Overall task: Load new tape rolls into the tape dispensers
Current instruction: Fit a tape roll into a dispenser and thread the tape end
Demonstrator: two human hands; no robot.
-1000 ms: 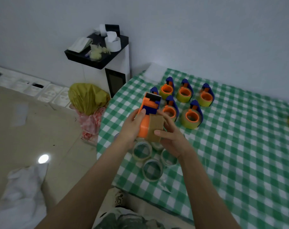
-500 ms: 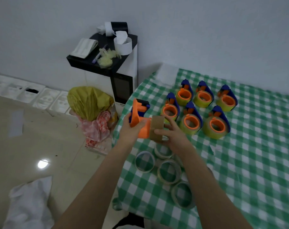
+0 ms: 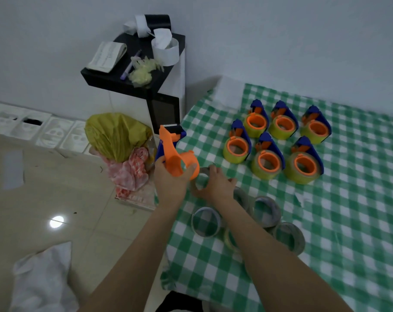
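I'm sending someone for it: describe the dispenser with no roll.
Find the green checked tablecloth, then its left edge near the yellow bag. There the left hand holds an orange-and-blue dispenser. Unlike the six loaded dispensers on the cloth, it carries no roll.

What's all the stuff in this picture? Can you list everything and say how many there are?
loaded tape dispensers: six, blue and orange with yellow-green tape, far part of the cloth
empty dispenser: one, orange and blue, in the left hand
loose tape rolls: at least five, clear greyish, near edge of the cloth, some behind the right arm
tablecloth: one, green and white checks, right side
stand: one, white with black top, left of the table
paper strips: several, white, on the stand
pen: one, purple, on the stand
bags: two, yellow-green and pink-white, floor by the stand
white cloth: one, floor, bottom left
left hand: grips the empty dispenser
right hand: grips one loose roll
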